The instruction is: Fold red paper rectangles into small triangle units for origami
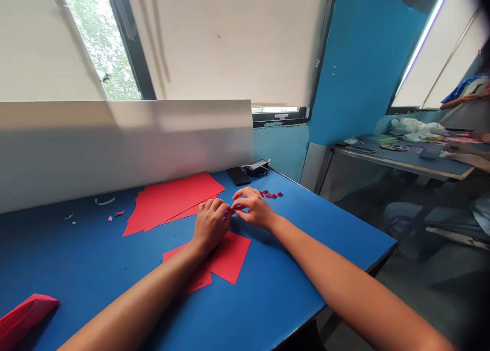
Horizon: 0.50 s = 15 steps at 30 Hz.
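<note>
From my remote station I log the following on the head view: 1 left hand [212,224] and 1 right hand [254,208], brought together, their fingertips [229,208] meeting over a small red paper scrap [233,207]. The scrap appears pinched between both hands, but it is too small for me to give its long axis. Both hands are over a blue tabletop [69,259]. Overlapping red paper sheets [230,256] lie under the left wrist, and a larger red paper pile [172,203] lies beyond the left hand. Just ahead of the right hand, which is the nearer of the 2, a loose row of red paper bits [270,194] runs roughly sideways. Further back are 1 black smartphone [238,176] and 1 black power bank [257,167], beside a white board [115,146] standing along the table's back edge. Also listed: 1 pale paper offcut [104,201] at left and 1 folded red paper piece [23,315] in the lower left corner. At far right, a co-worker's hand [455,147] is over a second table [401,161].
</note>
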Each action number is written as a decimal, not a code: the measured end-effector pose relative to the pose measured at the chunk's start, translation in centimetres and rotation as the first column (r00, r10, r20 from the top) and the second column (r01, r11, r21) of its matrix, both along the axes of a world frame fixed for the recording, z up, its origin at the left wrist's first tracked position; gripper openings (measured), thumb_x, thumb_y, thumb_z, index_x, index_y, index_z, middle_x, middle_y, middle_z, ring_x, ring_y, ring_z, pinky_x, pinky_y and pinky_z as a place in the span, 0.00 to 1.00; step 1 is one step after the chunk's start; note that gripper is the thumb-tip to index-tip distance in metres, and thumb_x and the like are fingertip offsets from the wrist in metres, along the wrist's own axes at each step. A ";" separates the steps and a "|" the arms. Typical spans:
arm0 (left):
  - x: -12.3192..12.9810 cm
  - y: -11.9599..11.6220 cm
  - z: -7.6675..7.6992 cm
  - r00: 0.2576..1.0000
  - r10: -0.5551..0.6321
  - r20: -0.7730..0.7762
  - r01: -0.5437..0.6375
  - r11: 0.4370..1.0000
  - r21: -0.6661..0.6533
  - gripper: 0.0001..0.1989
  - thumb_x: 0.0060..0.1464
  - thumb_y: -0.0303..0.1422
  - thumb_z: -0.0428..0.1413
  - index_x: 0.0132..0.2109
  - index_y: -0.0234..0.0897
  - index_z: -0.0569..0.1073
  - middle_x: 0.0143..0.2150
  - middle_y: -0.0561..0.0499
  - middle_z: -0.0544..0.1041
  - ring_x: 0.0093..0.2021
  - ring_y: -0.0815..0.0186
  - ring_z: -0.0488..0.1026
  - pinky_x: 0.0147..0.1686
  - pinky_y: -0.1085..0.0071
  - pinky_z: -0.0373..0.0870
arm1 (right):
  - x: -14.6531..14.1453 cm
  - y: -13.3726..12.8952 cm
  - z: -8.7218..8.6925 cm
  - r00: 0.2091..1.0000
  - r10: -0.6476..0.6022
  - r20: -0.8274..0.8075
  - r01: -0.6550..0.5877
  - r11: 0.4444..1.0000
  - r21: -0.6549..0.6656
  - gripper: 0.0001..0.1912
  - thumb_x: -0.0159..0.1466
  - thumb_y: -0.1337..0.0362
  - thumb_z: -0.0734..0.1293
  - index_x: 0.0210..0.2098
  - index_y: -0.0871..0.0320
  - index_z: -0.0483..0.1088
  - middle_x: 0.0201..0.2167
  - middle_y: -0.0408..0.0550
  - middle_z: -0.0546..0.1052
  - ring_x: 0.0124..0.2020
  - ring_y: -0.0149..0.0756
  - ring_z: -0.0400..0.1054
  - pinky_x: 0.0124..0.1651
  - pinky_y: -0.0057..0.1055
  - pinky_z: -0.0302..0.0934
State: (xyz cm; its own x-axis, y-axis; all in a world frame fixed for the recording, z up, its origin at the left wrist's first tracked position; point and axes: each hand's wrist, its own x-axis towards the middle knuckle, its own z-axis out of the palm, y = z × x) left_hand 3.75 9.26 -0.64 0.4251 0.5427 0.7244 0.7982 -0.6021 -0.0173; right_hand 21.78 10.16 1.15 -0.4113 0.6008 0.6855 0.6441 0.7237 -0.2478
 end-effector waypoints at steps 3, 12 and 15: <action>0.1 0.0 0.0 1.000 0.002 -0.016 -0.002 1.000 -0.004 0.08 0.62 0.31 0.48 0.38 0.38 0.72 0.40 0.46 0.74 0.43 0.58 0.67 0.43 0.62 0.58 | 0.0 0.0 0.1 0.999 -0.012 0.036 0.012 1.000 -0.004 0.03 0.56 0.69 0.68 0.29 0.54 0.74 0.42 0.47 0.74 0.47 0.41 0.64 0.49 0.38 0.52; 0.4 0.0 -0.4 0.999 -0.017 0.031 0.017 1.000 -0.010 0.06 0.61 0.30 0.49 0.39 0.37 0.70 0.41 0.47 0.73 0.42 0.60 0.66 0.44 0.62 0.58 | -0.2 -0.4 0.3 0.990 -0.010 0.144 0.008 1.000 0.017 0.05 0.57 0.71 0.66 0.31 0.55 0.71 0.40 0.48 0.73 0.45 0.42 0.64 0.47 0.38 0.53; 0.4 0.0 -0.5 0.999 -0.004 0.033 0.004 1.000 -0.017 0.06 0.61 0.30 0.48 0.39 0.37 0.70 0.40 0.47 0.73 0.41 0.60 0.66 0.44 0.62 0.57 | -0.2 -0.3 0.3 0.994 0.006 0.112 -0.005 1.000 -0.008 0.05 0.57 0.71 0.66 0.30 0.55 0.70 0.39 0.48 0.73 0.45 0.43 0.64 0.48 0.39 0.52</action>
State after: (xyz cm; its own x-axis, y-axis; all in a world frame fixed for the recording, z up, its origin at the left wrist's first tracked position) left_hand 4.19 9.31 -1.12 0.4032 0.5534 0.7288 0.7958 -0.6053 0.0194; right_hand 21.54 9.86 1.42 -0.4882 0.6037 0.6302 0.6641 0.7255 -0.1805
